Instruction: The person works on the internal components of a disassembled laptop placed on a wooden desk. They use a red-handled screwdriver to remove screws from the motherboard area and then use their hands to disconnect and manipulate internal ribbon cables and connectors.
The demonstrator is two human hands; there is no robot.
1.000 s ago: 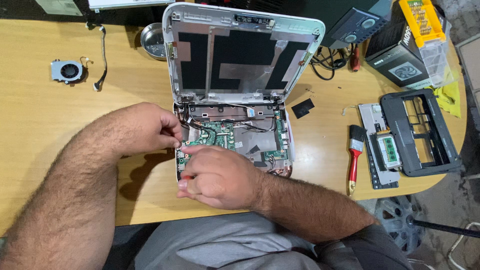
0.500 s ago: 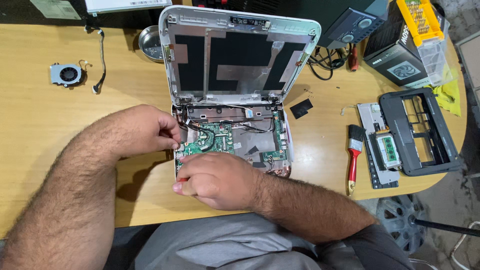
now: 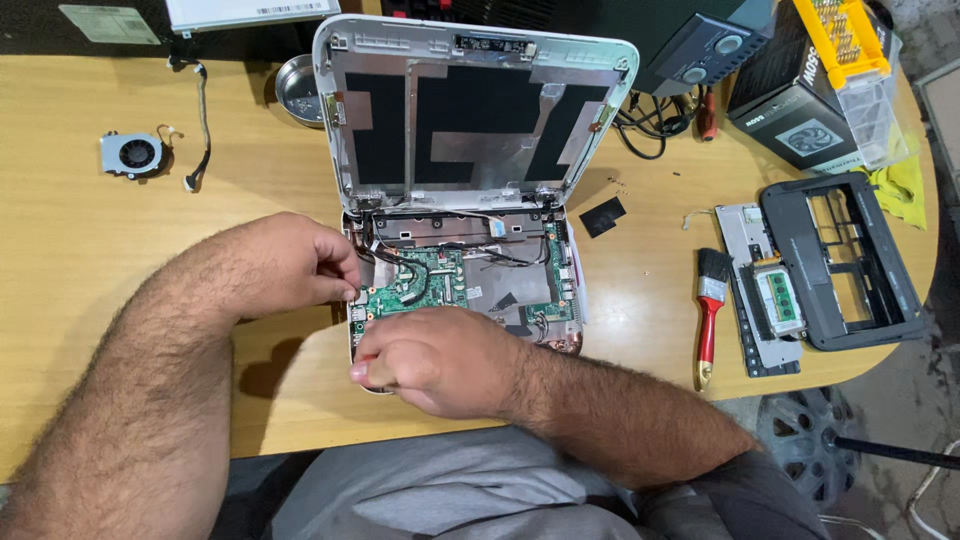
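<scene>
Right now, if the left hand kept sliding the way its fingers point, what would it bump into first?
The left hand points right, fingertips at the opened laptop's left edge. It would likely meet the green circuit board first, though depth is hard to judge.

This looks like a small electronics repair workshop, the kind where computers are opened up and fixed. A light wooden surface (image 3: 120, 260) is spread with pulled parts: a stripped small laptop (image 3: 465, 180) with its green circuit board (image 3: 415, 285) bared, a loose cooling fan (image 3: 132, 154) with its cable, a black plastic bezel frame (image 3: 845, 260), a metal bracket carrying a memory module (image 3: 778, 298), and a little steel dish (image 3: 298, 92). A red-handled dusting brush (image 3: 709, 315) lies among them. A yellow screwdriver bit case (image 3: 842, 40) and a black cardboard fan box (image 3: 795, 105) sit at the far edge, beside tangled black cables (image 3: 650, 125).
</scene>
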